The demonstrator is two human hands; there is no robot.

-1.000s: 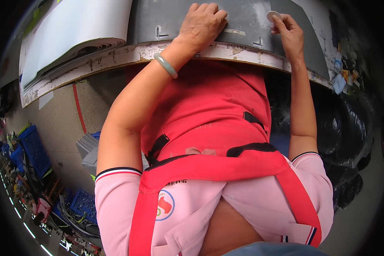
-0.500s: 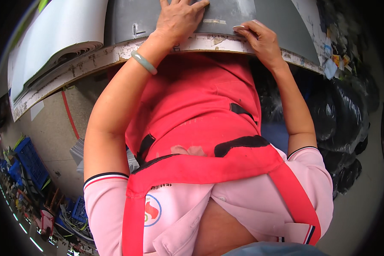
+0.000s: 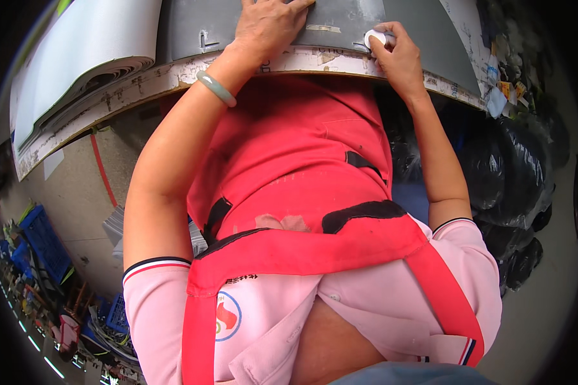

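A dark grey sheet (image 3: 350, 14) lies over the work table (image 3: 331, 59) in front of me. My left hand (image 3: 270, 24) rests flat on it, fingers stretched toward the upper edge of the picture, where the tips are partly cut off. Near the table's front edge, my right hand (image 3: 401, 61) pinches a round white piece of chalk (image 3: 373, 38) between thumb and fingers. Beside the chalk a short dark slit with pale smudges shows in the sheet. Another L-shaped slit (image 3: 207, 42) with white marks lies left of my left hand. Between the hands sits a small beige strip (image 3: 322, 29).
A thick roll of pale grey sheeting (image 3: 103, 38) occupies the table's left end. Black plastic bags (image 3: 510, 173) are heaped on the floor at the right. Blue crates (image 3: 45, 240) and clutter stand at the lower left.
My right hand has turned, so the chalk now shows its round face rather than its edge, and has shifted slightly right. The left hand stays nearly in place.
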